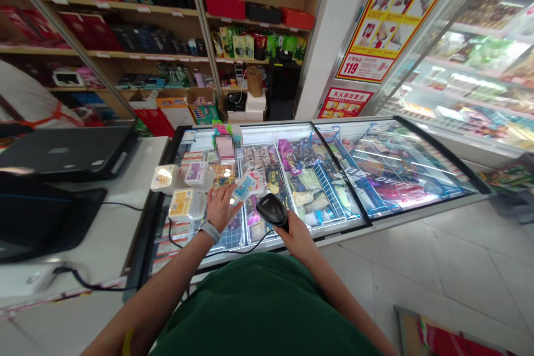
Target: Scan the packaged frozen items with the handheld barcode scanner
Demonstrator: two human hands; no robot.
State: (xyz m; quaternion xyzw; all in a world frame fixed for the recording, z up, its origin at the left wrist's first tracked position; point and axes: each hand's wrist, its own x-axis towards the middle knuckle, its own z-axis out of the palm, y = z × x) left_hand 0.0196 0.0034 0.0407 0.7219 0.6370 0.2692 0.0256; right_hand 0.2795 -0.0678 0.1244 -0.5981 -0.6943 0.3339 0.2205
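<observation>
A black handheld scanner (272, 210) is gripped in my right hand (298, 235), its head pointing up and left above the freezer's glass top. My left hand (221, 207), with a watch on the wrist, has its fingers apart beside a blue-labelled pack (246, 186); the fingertips reach its left edge, and whether they grip it is unclear. A pack with red print lies just right of the blue one. Left of my left hand sit clear boxes with a yellow label (182, 203), a purple label (197, 173) and a yellow-white top (164, 177).
The chest freezer (342, 231) holds bagged food in wire baskets. A cable trails from the scanner across the glass. On the left counter (146, 164) stands a black device (67, 150). Stocked shelves stand behind; a person's white sleeve shows at far left.
</observation>
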